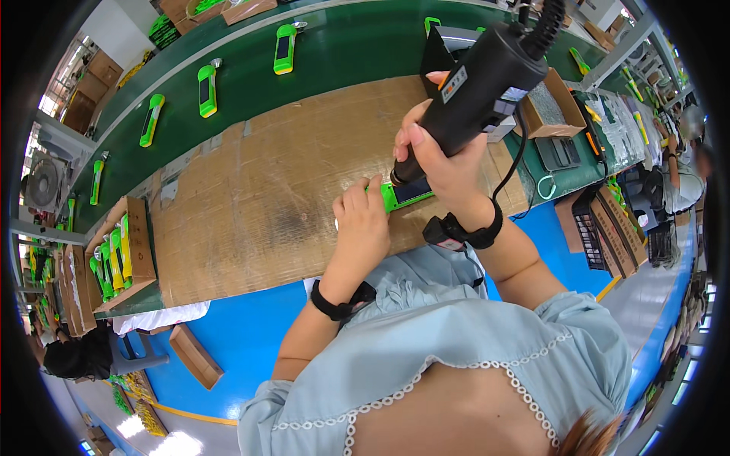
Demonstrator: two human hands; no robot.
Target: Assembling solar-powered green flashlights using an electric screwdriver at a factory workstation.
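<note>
My right hand (449, 163) is wrapped round a black electric screwdriver (475, 91) that hangs from a coiled cord. Its tip points down at a green flashlight-like device (407, 194) with a dark panel, lying on the cardboard. Whether the tip touches the device cannot be made out. My left hand (363, 216) closes on the left end of that device, fingers curled over it. The right hand and driver hide part of the device.
Similar green devices (207, 91) stand along the green bench behind the cardboard sheet (251, 197). A box of green and yellow devices (141, 258) is at left. At right are an open carton (559, 106), a dark scale-like device (559, 154) and a black cable (525, 175).
</note>
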